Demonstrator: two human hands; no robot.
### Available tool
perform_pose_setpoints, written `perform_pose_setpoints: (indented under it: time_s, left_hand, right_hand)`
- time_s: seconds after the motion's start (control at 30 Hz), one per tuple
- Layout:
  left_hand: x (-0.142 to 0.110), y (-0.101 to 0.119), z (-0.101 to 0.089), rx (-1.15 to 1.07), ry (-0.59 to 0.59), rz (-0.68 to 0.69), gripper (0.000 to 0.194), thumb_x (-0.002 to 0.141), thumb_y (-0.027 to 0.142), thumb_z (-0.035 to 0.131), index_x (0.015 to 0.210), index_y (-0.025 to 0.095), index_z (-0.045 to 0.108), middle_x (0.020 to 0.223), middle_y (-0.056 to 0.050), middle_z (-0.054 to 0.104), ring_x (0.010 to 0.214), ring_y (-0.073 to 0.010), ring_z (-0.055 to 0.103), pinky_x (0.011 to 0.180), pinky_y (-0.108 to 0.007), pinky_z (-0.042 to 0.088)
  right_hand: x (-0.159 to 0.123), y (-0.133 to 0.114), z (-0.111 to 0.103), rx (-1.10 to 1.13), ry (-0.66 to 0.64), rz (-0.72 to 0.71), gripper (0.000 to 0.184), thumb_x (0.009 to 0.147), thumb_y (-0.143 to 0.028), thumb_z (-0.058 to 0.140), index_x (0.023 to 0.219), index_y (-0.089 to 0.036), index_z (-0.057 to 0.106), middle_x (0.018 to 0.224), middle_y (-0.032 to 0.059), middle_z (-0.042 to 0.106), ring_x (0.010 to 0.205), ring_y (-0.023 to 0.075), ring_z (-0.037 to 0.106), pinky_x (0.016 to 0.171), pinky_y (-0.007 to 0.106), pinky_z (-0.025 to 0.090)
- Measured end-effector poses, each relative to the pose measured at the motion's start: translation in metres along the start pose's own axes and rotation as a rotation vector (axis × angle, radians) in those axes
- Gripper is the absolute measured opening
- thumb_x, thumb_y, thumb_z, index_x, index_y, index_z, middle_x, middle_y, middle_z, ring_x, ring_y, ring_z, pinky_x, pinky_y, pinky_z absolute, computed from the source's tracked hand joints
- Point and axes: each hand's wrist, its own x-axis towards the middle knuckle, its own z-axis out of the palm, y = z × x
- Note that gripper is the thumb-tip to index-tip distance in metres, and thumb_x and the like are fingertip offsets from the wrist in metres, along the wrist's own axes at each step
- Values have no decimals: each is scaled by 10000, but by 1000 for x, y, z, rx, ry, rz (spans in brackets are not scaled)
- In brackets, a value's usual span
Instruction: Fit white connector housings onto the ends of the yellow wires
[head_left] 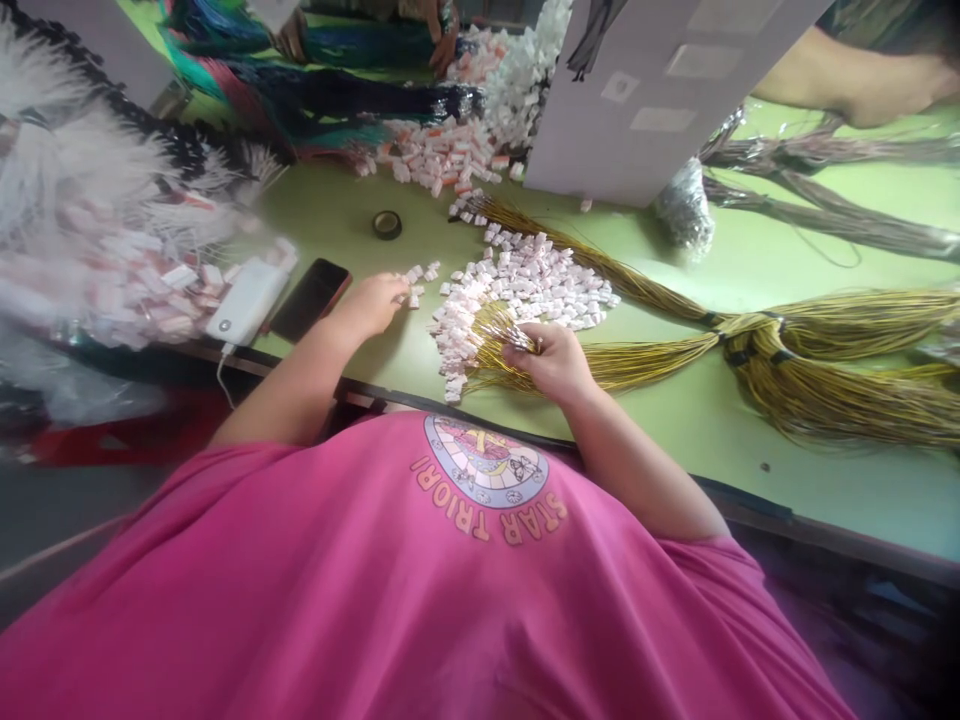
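Note:
My right hand [553, 362] is closed round the ends of several yellow wires [645, 362], their silvery terminal tips showing by the thumb. Beside it on the green table lies a large heap of small white plastic connectors [544, 280], with some at the wire ends. My left hand [377, 303] is further left, its fingertips pinched together at a few loose white connectors [417, 274]. One connector seems to be between those fingertips, though they partly hide it. A second bundle of yellow wires [630, 285] runs behind the heap.
A roll of black tape [387, 225], a dark phone [311, 298] and a white power bank [251, 295] with a cable lie leftward. White-ended bundles [67, 220] are piled far left. A pale upright panel [622, 110] stands behind. Other people's hands [442, 40] and a forearm [855, 80] are across the table.

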Motion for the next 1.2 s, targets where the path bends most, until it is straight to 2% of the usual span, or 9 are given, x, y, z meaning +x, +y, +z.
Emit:
perform_pose_setpoints:
  time_s: [0.1, 0.23, 0.33, 0.43, 0.57, 0.67, 0.77, 0.9, 1.2]
  left_hand:
    - [4, -5, 5, -35, -19, 12, 262, 821, 176, 486, 947, 174, 716, 1025, -98, 635, 946, -215, 575, 901, -326, 418]
    - [-4, 23, -11, -277, 57, -10, 245, 790, 222, 574, 993, 176, 703, 986, -88, 630, 904, -188, 588, 877, -316, 440]
    - [-17, 57, -20, -721, -84, 17, 162, 759, 246, 645, 879, 143, 675, 772, -50, 635, 706, -141, 607, 716, -291, 496]
    - [-27, 86, -14, -1137, -284, 44, 182, 754, 274, 690, 849, 131, 630, 627, -20, 610, 552, -110, 590, 559, -250, 485]
    - [-29, 103, 1, -1342, -244, -25, 201, 765, 312, 700, 876, 150, 659, 569, 20, 565, 457, -51, 507, 441, -181, 394]
    - [-28, 107, 2, -1472, -296, -116, 195, 762, 287, 705, 878, 136, 668, 609, 6, 604, 523, -59, 560, 501, -186, 449]
    - [-29, 110, -1, -1516, -323, -184, 217, 734, 181, 716, 933, 121, 652, 659, -7, 649, 608, -79, 626, 603, -207, 510]
    - [-31, 110, 2, -1474, -300, -206, 169, 761, 131, 669, 927, 116, 643, 647, -12, 659, 602, -82, 636, 624, -217, 527]
    - [-37, 117, 0, -1200, -136, -77, 138, 699, 137, 701, 833, 117, 680, 702, -26, 670, 617, -88, 625, 619, -234, 532]
  right_hand:
    - [-1, -4, 0, 9, -24, 37, 152, 702, -295, 595, 686, -149, 632, 579, -17, 555, 577, 121, 488, 588, 263, 373]
    - [0, -5, 1, -2, 5, 32, 119, 670, -270, 595, 664, -153, 618, 604, -15, 560, 604, 128, 492, 606, 263, 375]
    - [-1, -4, 0, 33, 4, 27, 142, 681, -286, 590, 683, -151, 636, 619, -9, 572, 615, 131, 497, 610, 264, 384]
    - [-3, -3, 0, 31, 2, 16, 170, 697, -306, 597, 662, -144, 633, 595, -14, 548, 588, 114, 467, 588, 254, 374]
    - [-5, -4, 2, -13, 8, -7, 183, 718, -312, 596, 686, -137, 640, 587, -18, 536, 572, 101, 444, 568, 245, 358]
    - [-5, -6, 3, -71, 17, -22, 203, 732, -318, 591, 654, -134, 624, 556, -23, 498, 553, 92, 414, 552, 242, 338]
    - [-5, -6, 3, -95, 31, -20, 210, 742, -311, 579, 632, -135, 608, 544, -25, 484, 541, 87, 388, 535, 238, 318]
    - [-4, -5, 4, -119, 25, 0, 200, 737, -295, 579, 612, -139, 587, 545, -24, 485, 550, 92, 389, 533, 238, 308]
    - [-2, -7, 3, -48, -30, 52, 221, 737, -318, 574, 598, -146, 577, 548, -11, 499, 551, 98, 418, 522, 236, 345]
